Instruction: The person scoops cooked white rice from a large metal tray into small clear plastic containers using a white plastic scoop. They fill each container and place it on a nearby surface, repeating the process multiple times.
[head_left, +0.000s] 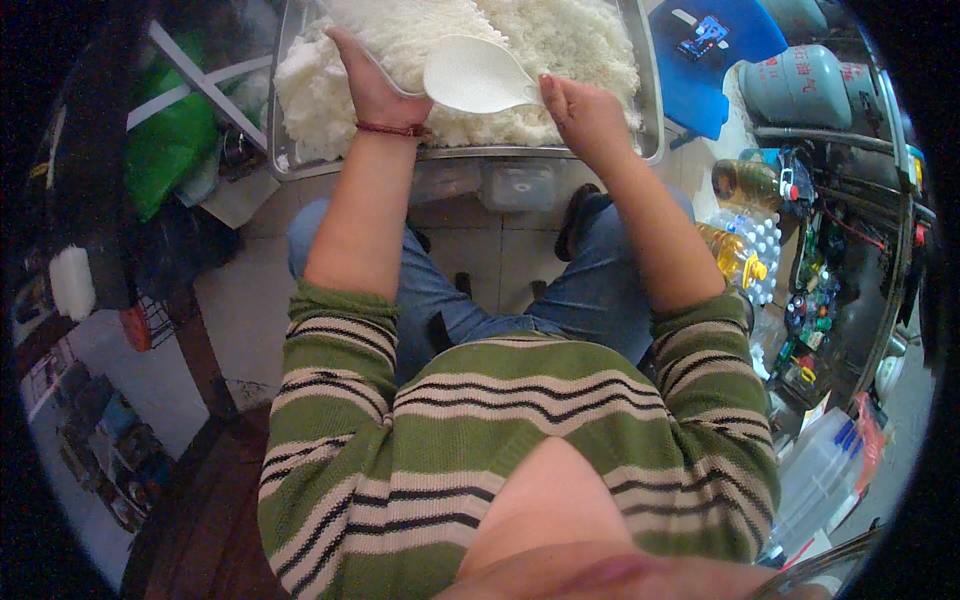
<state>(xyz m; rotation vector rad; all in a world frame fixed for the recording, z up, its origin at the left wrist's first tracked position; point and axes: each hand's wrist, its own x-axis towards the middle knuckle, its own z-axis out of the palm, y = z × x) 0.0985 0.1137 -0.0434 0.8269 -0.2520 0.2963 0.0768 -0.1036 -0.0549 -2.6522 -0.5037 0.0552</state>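
Note:
A large metal tray (480, 153) in front of me holds a thick bed of white cooked rice (570, 45). My right hand (581, 112) grips the handle of a white rice paddle (476, 75), its broad blade pointing left over the rice. My left hand (382, 90), with a red cord at the wrist, is palm up over the tray's left part. Along its palm and fingers runs the pale rim of a translucent container (394, 84); the rest of it blends into the white rice. The paddle's blade tip is close beside the left hand's palm.
A blue plastic stool (679, 75) with a small toy car (703, 37) stands at the right. Beyond it are gas cylinders (799, 86) and oil bottles (731, 255). A clear lidded box (519, 186) sits below the tray. Green plastic (169, 142) hangs at the left.

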